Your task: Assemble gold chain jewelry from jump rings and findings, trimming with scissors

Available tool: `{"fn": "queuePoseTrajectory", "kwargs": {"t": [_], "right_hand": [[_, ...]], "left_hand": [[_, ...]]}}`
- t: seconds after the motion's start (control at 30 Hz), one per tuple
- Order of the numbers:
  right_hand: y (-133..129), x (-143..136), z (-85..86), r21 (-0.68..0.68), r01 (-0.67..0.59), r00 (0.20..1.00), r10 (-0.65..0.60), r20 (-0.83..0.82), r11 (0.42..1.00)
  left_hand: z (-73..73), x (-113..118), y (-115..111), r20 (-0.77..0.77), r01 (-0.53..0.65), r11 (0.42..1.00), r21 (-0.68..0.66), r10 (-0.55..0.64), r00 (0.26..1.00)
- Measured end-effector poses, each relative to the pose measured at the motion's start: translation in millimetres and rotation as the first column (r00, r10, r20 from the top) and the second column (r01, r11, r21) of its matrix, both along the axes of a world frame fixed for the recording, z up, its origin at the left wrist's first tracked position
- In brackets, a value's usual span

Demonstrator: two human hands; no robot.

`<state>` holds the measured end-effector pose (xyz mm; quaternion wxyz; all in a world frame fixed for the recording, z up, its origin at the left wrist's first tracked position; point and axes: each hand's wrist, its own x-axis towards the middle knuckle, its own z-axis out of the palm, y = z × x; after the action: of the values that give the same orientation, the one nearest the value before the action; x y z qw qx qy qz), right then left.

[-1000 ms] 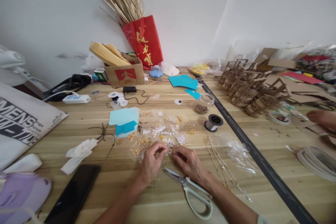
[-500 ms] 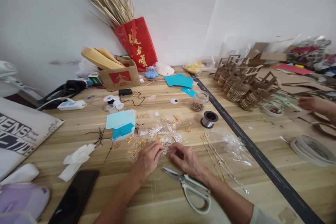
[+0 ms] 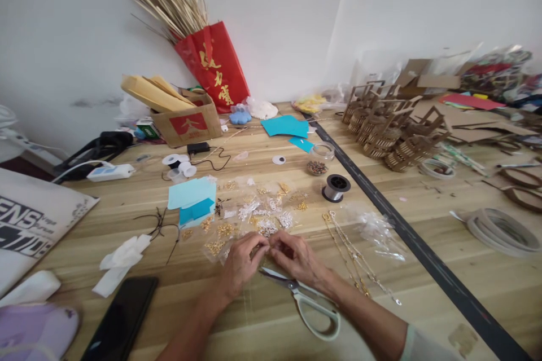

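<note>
My left hand (image 3: 244,259) and my right hand (image 3: 296,256) meet at their fingertips, both closed in a pinch just in front of the small bags of beads. Whatever they pinch is too small to make out; a thin clear line (image 3: 244,293) hangs under the left hand. White-handled scissors (image 3: 317,321) lie partly beneath my right wrist, blades pointing left. Beyond the fingers, silver findings (image 3: 267,228) and gold beads (image 3: 226,229) sit in clear plastic bags. To the right lie gold and silver chains (image 3: 349,254).
A wire spool (image 3: 336,188) and a dish of beads (image 3: 317,167) stand behind the chains. A black phone (image 3: 121,318) lies front left, blue paper (image 3: 192,193) farther back. Small wooden baskets (image 3: 381,124) and tape rolls (image 3: 502,231) occupy the right side, past a dark strip (image 3: 423,254).
My hands have come together, fingertips now touching where a gap and a small ring showed before. Another person's hand at the right edge has left the view. The camera view has shifted slightly.
</note>
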<state>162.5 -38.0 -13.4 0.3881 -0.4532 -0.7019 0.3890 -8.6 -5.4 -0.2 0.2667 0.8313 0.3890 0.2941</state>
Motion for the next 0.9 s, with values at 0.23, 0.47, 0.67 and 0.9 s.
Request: {"fn": "queuePoseTrajectory", "kwargs": {"t": [0.23,0.47,0.67,0.9], "right_hand": [[-0.5,0.1,-1.2,-0.004,-0.007,1.000,0.007,-0.001,1.000],[1.0,0.3,-1.5,-0.101,0.025,0.998,-0.031,-0.059,0.995],[2.5,1.3,-8.1,-0.203,-0.047,0.967,-0.007,-0.255,0.978],[2.8,0.9,-9.5,-0.233,-0.067,0.945,-0.013,-0.327,0.970]], "left_hand": [[-1.2,-1.3,1.2,0.001,0.017,0.999,0.029,-0.017,1.000],[-5.1,-1.3,1.7,0.055,0.063,0.998,0.006,-0.063,0.997],[-0.6,-0.6,-0.2,0.092,0.047,0.995,-0.086,-0.039,0.995],[-0.1,-1.3,1.0,0.103,0.035,0.987,-0.154,-0.020,0.994]]}}
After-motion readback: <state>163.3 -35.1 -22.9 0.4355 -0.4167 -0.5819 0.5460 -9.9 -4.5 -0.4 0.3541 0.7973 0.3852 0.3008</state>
